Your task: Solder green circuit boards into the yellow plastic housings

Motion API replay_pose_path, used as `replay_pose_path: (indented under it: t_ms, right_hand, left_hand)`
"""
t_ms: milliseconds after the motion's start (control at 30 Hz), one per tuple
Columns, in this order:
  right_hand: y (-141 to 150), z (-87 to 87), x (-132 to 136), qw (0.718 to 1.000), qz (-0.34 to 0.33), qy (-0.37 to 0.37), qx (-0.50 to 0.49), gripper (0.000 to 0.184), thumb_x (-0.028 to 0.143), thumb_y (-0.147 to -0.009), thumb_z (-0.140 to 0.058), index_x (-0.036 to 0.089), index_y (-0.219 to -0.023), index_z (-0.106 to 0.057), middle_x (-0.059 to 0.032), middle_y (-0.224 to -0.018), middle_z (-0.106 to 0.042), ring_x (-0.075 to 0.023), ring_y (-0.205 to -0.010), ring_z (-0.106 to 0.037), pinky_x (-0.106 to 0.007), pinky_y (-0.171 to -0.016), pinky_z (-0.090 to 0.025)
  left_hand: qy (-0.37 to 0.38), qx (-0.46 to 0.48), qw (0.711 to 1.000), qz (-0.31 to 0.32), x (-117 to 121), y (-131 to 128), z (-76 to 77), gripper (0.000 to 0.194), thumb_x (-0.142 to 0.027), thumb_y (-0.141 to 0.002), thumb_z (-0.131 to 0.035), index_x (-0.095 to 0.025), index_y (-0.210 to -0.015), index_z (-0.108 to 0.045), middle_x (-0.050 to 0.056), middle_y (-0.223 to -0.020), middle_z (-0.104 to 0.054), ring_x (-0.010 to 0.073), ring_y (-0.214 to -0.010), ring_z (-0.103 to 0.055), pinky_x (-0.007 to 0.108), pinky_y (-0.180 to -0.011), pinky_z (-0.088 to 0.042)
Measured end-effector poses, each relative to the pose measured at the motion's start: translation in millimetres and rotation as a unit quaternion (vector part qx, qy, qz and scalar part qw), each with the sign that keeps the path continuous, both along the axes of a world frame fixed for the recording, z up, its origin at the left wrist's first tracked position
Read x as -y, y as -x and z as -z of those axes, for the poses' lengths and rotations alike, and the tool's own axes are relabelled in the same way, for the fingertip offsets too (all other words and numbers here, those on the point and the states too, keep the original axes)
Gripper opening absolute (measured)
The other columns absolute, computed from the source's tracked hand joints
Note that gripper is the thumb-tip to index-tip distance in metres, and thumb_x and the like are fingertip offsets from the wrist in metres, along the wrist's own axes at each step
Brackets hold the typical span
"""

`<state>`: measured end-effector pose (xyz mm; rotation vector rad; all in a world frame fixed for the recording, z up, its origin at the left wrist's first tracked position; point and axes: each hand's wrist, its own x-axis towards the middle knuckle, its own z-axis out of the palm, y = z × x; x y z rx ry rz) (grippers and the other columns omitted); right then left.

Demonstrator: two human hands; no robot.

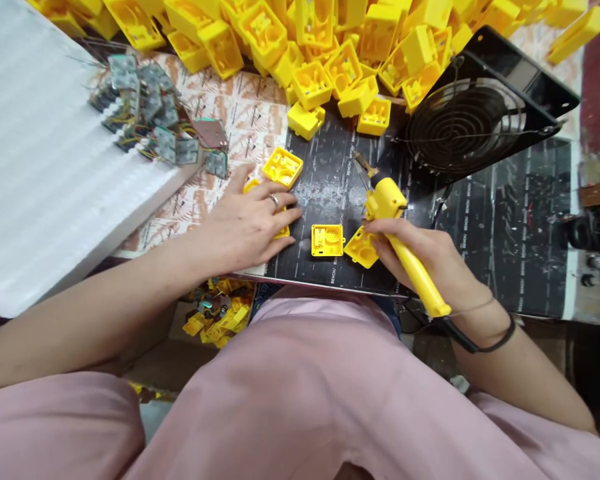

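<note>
My right hand is wrapped around a yellow soldering iron, its dark metal tip aimed up and left over the black bench mat. Just beside those fingers lies a tilted yellow plastic case; whether they touch it I cannot tell. Another open yellow case sits flat between my two hands, showing a round grille inside. My left hand, with a ring on one finger, rests with fingers spread over yellow cases that it partly hides. Above its fingertips is one more open case.
A heap of yellow cases fills the back of the bench. A black fan stands at the right rear. Wired circuit boards lie on white foam at left. Below the bench edge, a box holds yellow parts.
</note>
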<state>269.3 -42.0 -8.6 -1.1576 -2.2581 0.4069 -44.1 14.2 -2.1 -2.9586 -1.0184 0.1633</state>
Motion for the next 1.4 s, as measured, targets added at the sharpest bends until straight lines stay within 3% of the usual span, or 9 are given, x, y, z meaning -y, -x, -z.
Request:
replay_pose_path:
  t_ms: [167, 300, 400, 567, 733, 933, 1100, 1333, 1400]
  right_hand:
    - [0.5, 12.9, 9.0, 0.993, 0.064, -0.091, 0.044, 0.029, 0.033, -0.103, -0.070, 0.026, -0.131, -0.064, -0.0055, -0.107, -0.080, -0.0235, -0.095, -0.078, -0.037, -0.089, -0.063]
    - [7.6, 25.1, 15.2, 0.982, 0.079, -0.145, 0.090, 0.052, 0.060, -0.095, -0.075, 0.024, -0.131, -0.066, -0.0068, -0.096, -0.075, -0.0297, -0.091, -0.072, -0.044, -0.083, -0.060]
    - [4.9, 28.4, 15.3, 0.993, 0.032, -0.099, 0.052, 0.042, 0.041, -0.101, -0.072, 0.027, -0.139, -0.060, -0.0050, -0.106, -0.076, -0.0263, -0.094, -0.072, -0.042, -0.087, -0.060]
    - [-14.1, 15.3, 14.5, 0.997, -0.075, -0.013, 0.033, 0.043, 0.028, -0.105, -0.066, 0.028, -0.146, -0.052, -0.0056, -0.125, -0.075, -0.0255, -0.117, -0.073, -0.043, -0.102, -0.060]
    - [-3.0, 21.4, 20.5, 0.990, 0.068, -0.097, 0.083, 0.070, 0.076, -0.089, -0.070, 0.024, -0.135, -0.058, -0.0094, -0.107, -0.075, -0.0316, -0.094, -0.070, -0.046, -0.084, -0.057]
    - [7.3, 28.3, 21.7, 0.998, 0.025, -0.044, 0.040, 0.042, 0.034, -0.102, -0.070, 0.027, -0.140, -0.053, -0.0060, -0.110, -0.074, -0.0263, -0.098, -0.072, -0.042, -0.093, -0.056]
    - [22.6, 26.9, 13.0, 0.997, -0.007, -0.073, 0.008, 0.058, 0.053, -0.095, -0.078, 0.026, -0.140, -0.052, -0.0085, -0.119, -0.075, -0.0319, -0.116, -0.073, -0.057, -0.114, -0.051]
    - [41.8, 35.5, 4.0, 0.993, -0.053, -0.103, 0.031, 0.043, 0.024, -0.103, -0.068, 0.029, -0.143, -0.052, -0.0022, -0.104, -0.078, -0.0229, -0.094, -0.076, -0.039, -0.088, -0.060]
    - [34.2, 33.5, 4.5, 0.993, -0.055, -0.098, 0.029, 0.046, 0.025, -0.102, -0.071, 0.028, -0.144, -0.052, -0.0025, -0.104, -0.078, -0.0241, -0.098, -0.077, -0.042, -0.095, -0.060]
  left_hand:
    - [-0.069, 0.095, 0.993, 0.023, 13.3, -14.2, -7.3, 0.065, -0.050, -0.104, -0.064, -0.009, -0.154, -0.055, 0.025, -0.158, -0.059, 0.0445, -0.150, -0.053, 0.078, -0.124, -0.033]
    - [-0.012, 0.085, 0.996, 0.007, 24.9, -41.4, -4.7, 0.047, -0.038, -0.105, -0.059, -0.008, -0.141, -0.067, 0.019, -0.126, -0.079, 0.0362, -0.121, -0.073, 0.063, -0.119, -0.047]
    - [0.022, 0.065, 0.997, -0.020, 25.4, -46.8, -1.2, 0.038, -0.027, -0.104, -0.056, -0.011, -0.135, -0.070, 0.015, -0.120, -0.081, 0.0330, -0.111, -0.075, 0.062, -0.118, -0.047]
    - [0.043, 0.116, 0.992, -0.032, 23.4, -17.0, -1.8, 0.056, -0.046, -0.105, -0.059, -0.022, -0.156, -0.054, 0.014, -0.157, -0.063, 0.0342, -0.136, -0.065, 0.065, -0.127, -0.036]
    - [0.009, 0.129, 0.987, -0.093, 25.8, 18.1, -3.5, 0.046, -0.054, -0.108, -0.050, -0.031, -0.147, -0.060, 0.009, -0.150, -0.067, 0.0339, -0.135, -0.064, 0.060, -0.123, -0.041]
    - [-0.036, 0.106, 0.986, -0.120, 33.8, 27.6, 7.4, 0.056, -0.055, -0.106, -0.054, -0.021, -0.150, -0.057, 0.015, -0.144, -0.069, 0.0382, -0.129, -0.064, 0.059, -0.113, -0.049]
    - [-0.053, 0.096, 0.984, -0.142, 30.5, 13.2, 6.7, 0.046, -0.045, -0.107, -0.050, -0.017, -0.140, -0.067, 0.017, -0.135, -0.073, 0.0364, -0.121, -0.069, 0.054, -0.100, -0.056]
    - [-0.022, 0.044, 0.983, -0.179, 34.3, -19.4, -4.6, 0.055, -0.053, -0.110, -0.039, -0.017, -0.132, -0.075, 0.021, -0.136, -0.073, 0.0360, -0.100, -0.078, 0.044, -0.068, -0.061]
    - [0.020, 0.043, 0.986, -0.159, 37.3, -12.1, -8.0, 0.058, -0.055, -0.109, -0.044, -0.015, -0.144, -0.068, 0.023, -0.142, -0.070, 0.0379, -0.107, -0.077, 0.045, -0.073, -0.062]
